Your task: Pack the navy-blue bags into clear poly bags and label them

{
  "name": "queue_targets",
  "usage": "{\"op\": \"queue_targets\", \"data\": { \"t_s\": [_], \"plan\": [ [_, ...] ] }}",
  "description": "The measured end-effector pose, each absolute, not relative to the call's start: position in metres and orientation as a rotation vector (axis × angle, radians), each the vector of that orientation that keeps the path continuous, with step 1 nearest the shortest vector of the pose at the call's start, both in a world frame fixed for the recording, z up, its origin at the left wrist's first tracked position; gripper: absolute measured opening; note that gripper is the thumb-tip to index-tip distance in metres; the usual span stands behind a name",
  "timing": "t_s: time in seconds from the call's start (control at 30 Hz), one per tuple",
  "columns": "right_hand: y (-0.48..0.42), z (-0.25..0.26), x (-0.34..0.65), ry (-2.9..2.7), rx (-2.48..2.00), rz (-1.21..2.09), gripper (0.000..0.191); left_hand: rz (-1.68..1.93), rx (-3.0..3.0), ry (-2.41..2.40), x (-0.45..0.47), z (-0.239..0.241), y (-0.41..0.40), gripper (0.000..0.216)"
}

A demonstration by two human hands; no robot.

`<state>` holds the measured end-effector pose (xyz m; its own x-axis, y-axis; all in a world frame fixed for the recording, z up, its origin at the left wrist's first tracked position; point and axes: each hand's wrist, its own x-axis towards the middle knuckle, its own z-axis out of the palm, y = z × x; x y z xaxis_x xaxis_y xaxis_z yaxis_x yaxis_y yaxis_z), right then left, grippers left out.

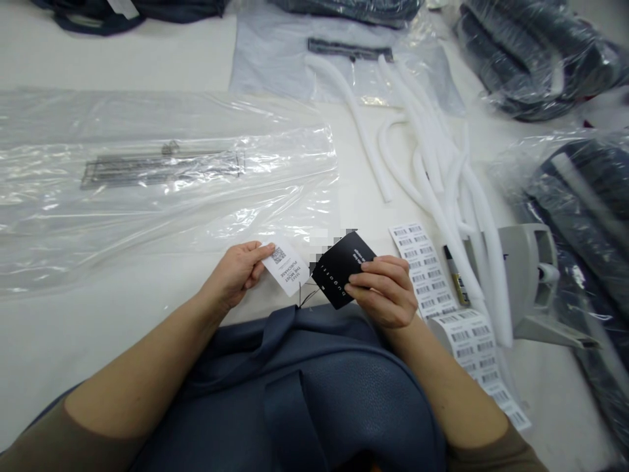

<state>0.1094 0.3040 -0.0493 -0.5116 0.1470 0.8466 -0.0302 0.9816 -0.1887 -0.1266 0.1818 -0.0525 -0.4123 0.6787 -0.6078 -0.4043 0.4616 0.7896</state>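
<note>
Between thumb and fingers, my left hand [240, 272] pinches a white hang tag [286, 269] printed with a QR code and text. My right hand [386, 290] grips a black hang tag [341, 269] with white lettering, tilted beside the white one. Thin dark strings run down from the tags toward a navy blue bag [354, 380]. The bag lies right in front of me, below both hands, with its strap [292, 413] across the front. Where the strings fasten to the bag is hard to make out.
A clear plastic bag [162, 216] lies flat at the left. White foam strips [442, 157] are heaped at centre right. Barcode label sheets [425, 275], a small marker-like bottle [457, 278] and a grey dispenser [528, 282] sit right. Plastic-wrapped dark bags [540, 52] line the right side.
</note>
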Motion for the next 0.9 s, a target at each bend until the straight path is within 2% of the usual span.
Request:
{"op": "queue_targets", "data": {
  "t_s": [0.2,0.3,0.4,0.5,0.57,0.63,0.73,0.8,0.9],
  "plan": [
    [0.301,-0.053,0.11,-2.075,-0.208,0.25,0.014,1.508,0.29,1.432,-0.131,-0.057,0.172,0.044],
    [0.296,-0.056,0.107,-2.039,-0.272,0.351,0.019,1.529,0.44,1.344,-0.139,-0.065,0.165,0.041],
    [0.29,-0.065,0.098,-1.881,-0.383,0.615,0.023,1.444,0.677,1.226,-0.146,-0.074,0.163,0.029],
    [0.285,-0.079,0.085,-1.728,-0.55,0.95,0.019,1.375,0.762,1.093,-0.144,-0.079,0.168,0.021],
    [0.286,-0.088,0.078,-1.702,-0.619,1.111,0.016,1.31,0.741,0.994,-0.14,-0.082,0.173,0.025],
    [0.29,-0.095,0.073,-1.77,-0.599,1.173,0.011,1.272,0.703,0.881,-0.136,-0.083,0.176,0.037],
    [0.301,-0.098,0.068,-2.043,-0.352,1.075,0.019,1.31,0.591,0.741,-0.13,-0.08,0.179,0.048],
    [0.308,-0.097,0.063,-2.261,-0.024,0.908,0.031,1.346,0.499,0.729,-0.128,-0.077,0.18,0.048],
    [0.316,-0.096,0.055,-2.447,0.313,0.638,0.038,1.382,0.36,0.838,-0.125,-0.072,0.185,0.045]
  ]
}}
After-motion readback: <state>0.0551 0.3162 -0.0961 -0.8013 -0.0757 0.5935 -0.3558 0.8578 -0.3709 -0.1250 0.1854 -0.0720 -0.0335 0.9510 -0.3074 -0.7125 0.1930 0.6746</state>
